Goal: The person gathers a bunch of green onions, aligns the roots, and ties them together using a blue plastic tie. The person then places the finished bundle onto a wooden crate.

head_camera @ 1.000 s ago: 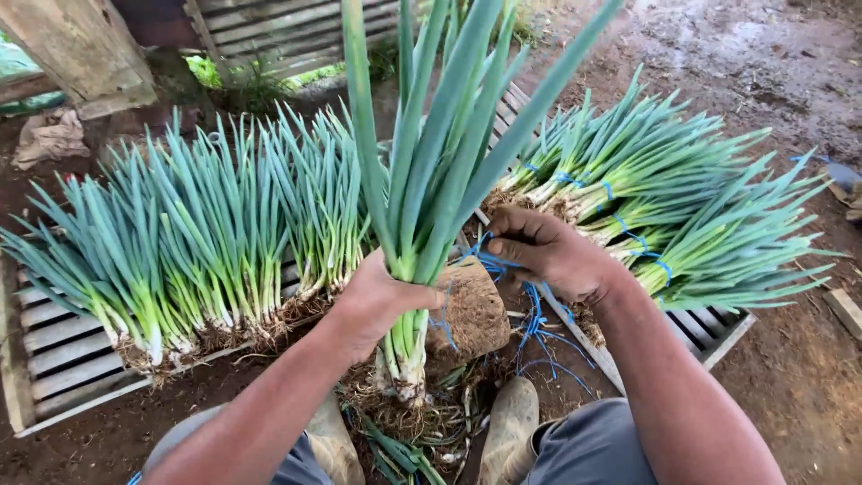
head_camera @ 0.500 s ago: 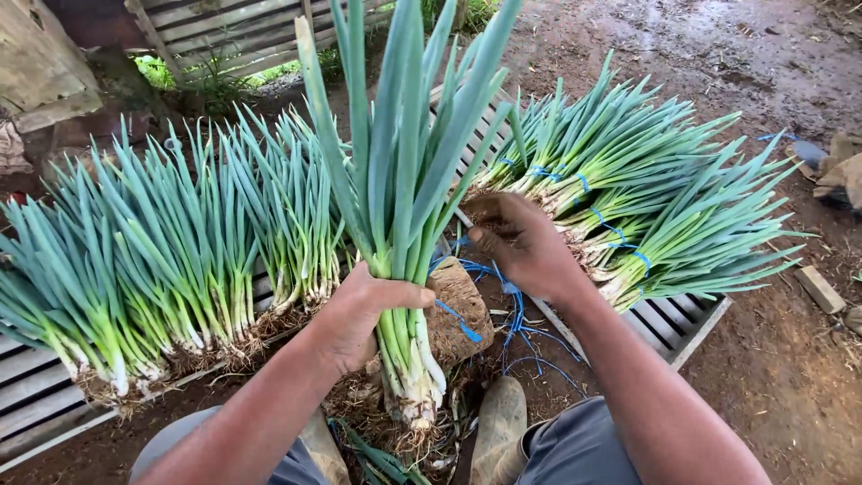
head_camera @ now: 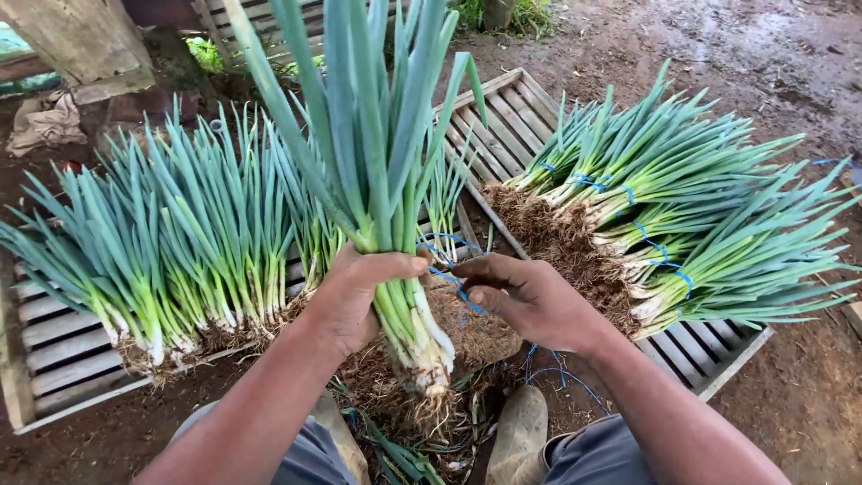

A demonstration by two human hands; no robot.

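Observation:
My left hand (head_camera: 355, 296) grips a bunch of green onions (head_camera: 377, 162) near the white stems, leaves pointing up and away, muddy roots hanging below. My right hand (head_camera: 530, 301) is just right of the bunch, fingers pinched on a blue string (head_camera: 449, 274) that runs across to the stems. More loose blue strings (head_camera: 557, 368) lie on the ground under my right wrist.
Untied green onions (head_camera: 162, 233) lie in a row on a slatted wooden pallet (head_camera: 54, 350) at left. Bundles tied with blue string (head_camera: 682, 198) are stacked on another pallet (head_camera: 709, 355) at right. My boots (head_camera: 516, 431) rest on muddy ground among trimmings.
My right hand came in from the tied bundles toward the held bunch, bringing a blue string up against the stems. The left hand keeps its grip; the bunch has tilted slightly.

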